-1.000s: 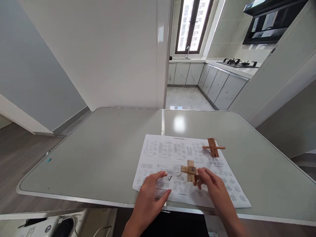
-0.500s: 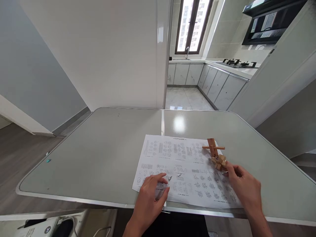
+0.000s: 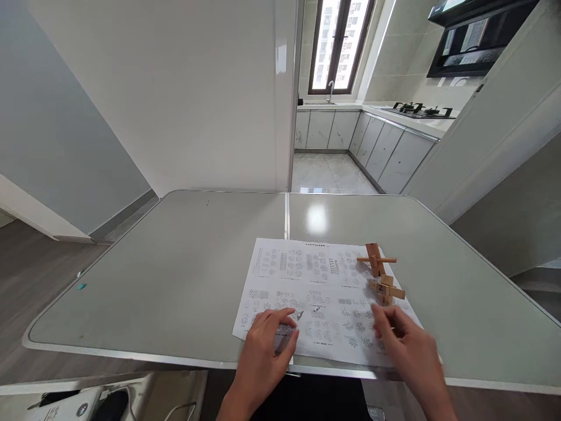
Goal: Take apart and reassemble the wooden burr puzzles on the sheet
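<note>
A printed sheet [image 3: 274, 280] with rows of small diagrams lies on the table. My left hand [image 3: 269, 351] rests on its lower left part, thumb and index finger apart, holding nothing. Over the lower right of the paper is my right hand [image 3: 407, 345], loosely curled, with no object visible in its fingers. Just beyond its fingertips, and apart from them, sits a light wooden interlocking block puzzle [image 3: 387, 289] marked with a dark number. Behind that stands a reddish-brown wooden piece [image 3: 376, 252] crossed by a thin wooden rod [image 3: 389, 260].
The grey-green table [image 3: 197, 263] has a metal rim and a seam down its middle. A small teal bit [image 3: 81, 286] lies near its left edge. White equipment with a cable [image 3: 65, 406] is below at lower left. A kitchen opens beyond.
My right hand has let go of the wooden block puzzle and drawn left and towards me. The puzzle now stands by itself on the sheet. My left hand stays put.
</note>
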Available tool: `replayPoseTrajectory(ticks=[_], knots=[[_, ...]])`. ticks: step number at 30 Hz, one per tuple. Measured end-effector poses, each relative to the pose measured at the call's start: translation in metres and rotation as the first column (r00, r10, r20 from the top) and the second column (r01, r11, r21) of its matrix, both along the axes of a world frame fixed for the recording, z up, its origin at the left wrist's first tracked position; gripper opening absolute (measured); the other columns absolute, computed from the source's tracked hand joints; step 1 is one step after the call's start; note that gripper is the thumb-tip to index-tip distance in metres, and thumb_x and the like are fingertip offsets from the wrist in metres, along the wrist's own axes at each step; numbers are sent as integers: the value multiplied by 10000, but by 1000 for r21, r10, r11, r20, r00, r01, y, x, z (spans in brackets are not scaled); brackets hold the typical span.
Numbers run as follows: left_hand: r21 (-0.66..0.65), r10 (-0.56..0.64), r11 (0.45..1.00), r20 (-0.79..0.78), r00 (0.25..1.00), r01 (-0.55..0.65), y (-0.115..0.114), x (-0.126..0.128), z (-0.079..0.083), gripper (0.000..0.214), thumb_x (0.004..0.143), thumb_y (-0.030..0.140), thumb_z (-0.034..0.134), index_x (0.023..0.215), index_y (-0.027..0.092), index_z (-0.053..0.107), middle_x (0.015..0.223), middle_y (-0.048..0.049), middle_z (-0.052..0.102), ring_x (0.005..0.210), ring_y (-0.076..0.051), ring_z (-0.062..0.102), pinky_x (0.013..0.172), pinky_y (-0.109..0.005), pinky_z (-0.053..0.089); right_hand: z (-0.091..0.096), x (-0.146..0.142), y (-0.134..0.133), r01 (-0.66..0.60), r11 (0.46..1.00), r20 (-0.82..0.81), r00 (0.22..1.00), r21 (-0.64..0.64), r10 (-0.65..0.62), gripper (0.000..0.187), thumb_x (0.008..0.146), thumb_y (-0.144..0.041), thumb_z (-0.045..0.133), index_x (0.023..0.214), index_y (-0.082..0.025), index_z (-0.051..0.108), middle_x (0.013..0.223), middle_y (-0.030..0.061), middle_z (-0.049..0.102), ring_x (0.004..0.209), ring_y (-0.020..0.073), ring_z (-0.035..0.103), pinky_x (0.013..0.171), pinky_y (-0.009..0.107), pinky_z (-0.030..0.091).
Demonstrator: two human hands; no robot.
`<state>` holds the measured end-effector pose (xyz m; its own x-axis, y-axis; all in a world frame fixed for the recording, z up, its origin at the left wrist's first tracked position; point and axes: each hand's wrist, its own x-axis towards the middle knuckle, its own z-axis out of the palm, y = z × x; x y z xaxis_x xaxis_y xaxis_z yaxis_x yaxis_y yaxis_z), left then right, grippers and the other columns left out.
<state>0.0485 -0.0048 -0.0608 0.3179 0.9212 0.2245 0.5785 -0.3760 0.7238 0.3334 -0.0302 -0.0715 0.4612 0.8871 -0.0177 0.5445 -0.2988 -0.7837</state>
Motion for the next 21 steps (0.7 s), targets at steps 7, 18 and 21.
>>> replayPoseTrajectory(ticks=[7,18,21], knots=[[15,2,1000,-30,1000,-1,0,0,0,285,1020,270,608,1300,324,609,1075,-1,749,1077,-225,688,976,-417,593,-5,-36,9,-372,917,-83,919,143,385,480,1012,-613,537,738,-228,617,628,6,625,541,170,522,527,268,399],[67,-27,997,-41,999,30,2,2,0,224,1025,241,580,1237,289,634,1052,-29,743,1039,-241,688,937,-428,589,-11,-36,7,-323,936,-155,927,140,343,472,1019,-610,529,764,-224,619,648,3,607,589,181,528,577,277,402],[78,-27,996,-40,999,30,2,2,1,206,1026,240,578,1217,283,642,1043,-28,744,1034,-239,692,932,-424,591,-11,-37,7,-316,937,-161,927,149,339,483,1015,-623,526,756,-224,609,641,4,596,585,183,520,574,280,399]])
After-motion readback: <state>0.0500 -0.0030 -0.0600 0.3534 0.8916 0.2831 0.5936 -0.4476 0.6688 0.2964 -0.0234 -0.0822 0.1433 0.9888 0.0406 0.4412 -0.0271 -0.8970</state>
